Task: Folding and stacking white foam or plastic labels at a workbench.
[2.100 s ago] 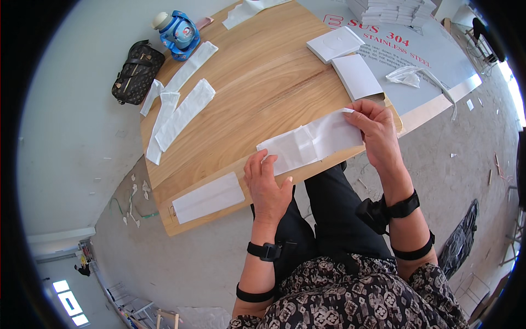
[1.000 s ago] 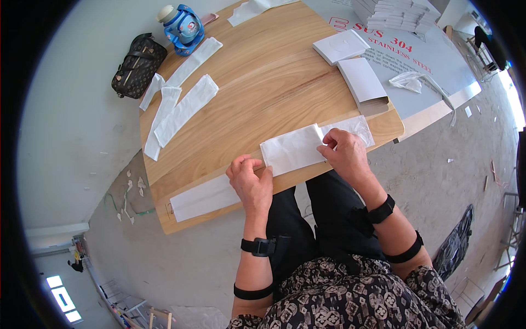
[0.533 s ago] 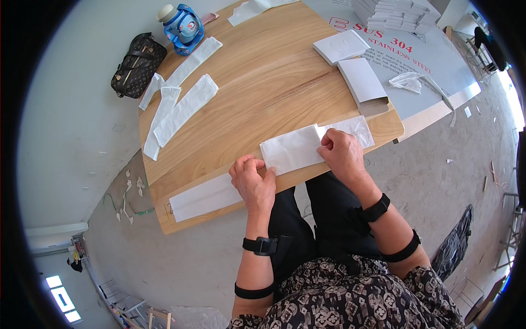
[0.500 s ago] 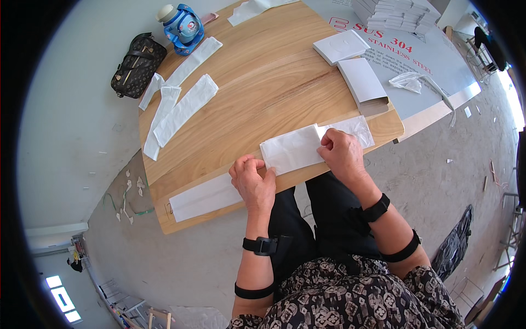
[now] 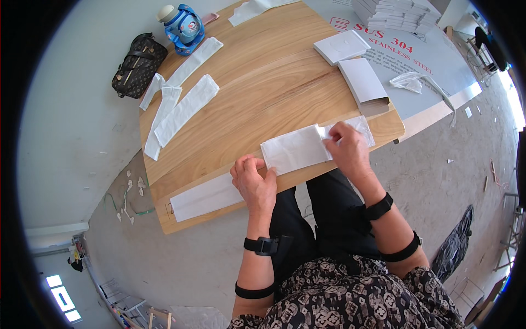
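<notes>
A white folded strip (image 5: 293, 149), thin and cloth- or film-like, lies along the near edge of the wooden table. My left hand (image 5: 253, 180) is closed at its left end, fingers curled and thumb on the near corner. My right hand (image 5: 349, 151) hovers at the strip's right end with bent fingers, thumb and index slightly apart, and nothing visible between them. Under and beyond that hand a clear, glossy sleeve-like piece (image 5: 361, 130) extends right. A flat white length (image 5: 203, 198) runs left from beneath my left hand.
More white strips (image 5: 186, 107) lie at the table's left, near a dark handbag (image 5: 139, 64) and a blue bottle (image 5: 184, 28). Two white boxes (image 5: 362, 82) (image 5: 341, 47) sit at the right. Stacked white boxes (image 5: 397, 15) and crumpled clear plastic (image 5: 406, 82) rest on the grey sheet beyond.
My right hand has shifted slightly right, and its pinched fingers have loosened from the folded strip's right edge. My left hand keeps its place at the left end.
</notes>
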A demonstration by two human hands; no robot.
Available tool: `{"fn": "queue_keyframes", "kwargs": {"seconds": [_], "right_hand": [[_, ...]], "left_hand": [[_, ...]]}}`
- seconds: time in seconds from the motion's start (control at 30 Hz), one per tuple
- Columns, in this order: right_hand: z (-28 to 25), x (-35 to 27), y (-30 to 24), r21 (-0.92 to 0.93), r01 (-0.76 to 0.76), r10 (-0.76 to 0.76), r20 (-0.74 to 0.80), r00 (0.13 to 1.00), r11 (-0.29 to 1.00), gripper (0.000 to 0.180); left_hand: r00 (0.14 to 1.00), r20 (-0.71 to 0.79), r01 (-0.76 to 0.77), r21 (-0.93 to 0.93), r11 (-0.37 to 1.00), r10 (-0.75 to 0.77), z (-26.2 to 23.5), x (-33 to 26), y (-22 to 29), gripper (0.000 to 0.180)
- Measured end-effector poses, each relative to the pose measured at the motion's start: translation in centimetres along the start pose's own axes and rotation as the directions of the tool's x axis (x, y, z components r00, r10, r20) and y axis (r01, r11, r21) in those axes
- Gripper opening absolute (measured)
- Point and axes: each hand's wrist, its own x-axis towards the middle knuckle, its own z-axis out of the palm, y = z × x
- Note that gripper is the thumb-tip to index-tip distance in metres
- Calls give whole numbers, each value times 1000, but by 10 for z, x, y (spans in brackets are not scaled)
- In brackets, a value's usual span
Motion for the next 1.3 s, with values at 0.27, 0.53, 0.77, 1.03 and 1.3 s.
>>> {"fn": "queue_keyframes", "kwargs": {"seconds": [0.27,0.53,0.77,1.03,1.3], "right_hand": [[-46,-2,32,-313,-239,167,-238,957,919,24],[-54,4,25,-82,-239,228,-123,966,968,13],[-49,-11,-32,517,-52,90,-49,995,854,14],[4,-49,-65,334,204,-219,8,976,920,14],[1,-54,-50,463,29,-105,139,985,886,10]], "left_hand": [[925,9,-378,-52,924,379,-4,-6,12,29],[884,146,-449,4,894,444,10,-10,17,29],[916,69,-372,-216,903,394,2,-13,17,26],[904,428,419,-882,213,-7,-4,-17,40,28],[940,274,341,-777,529,-204,6,-8,24,10]]}}
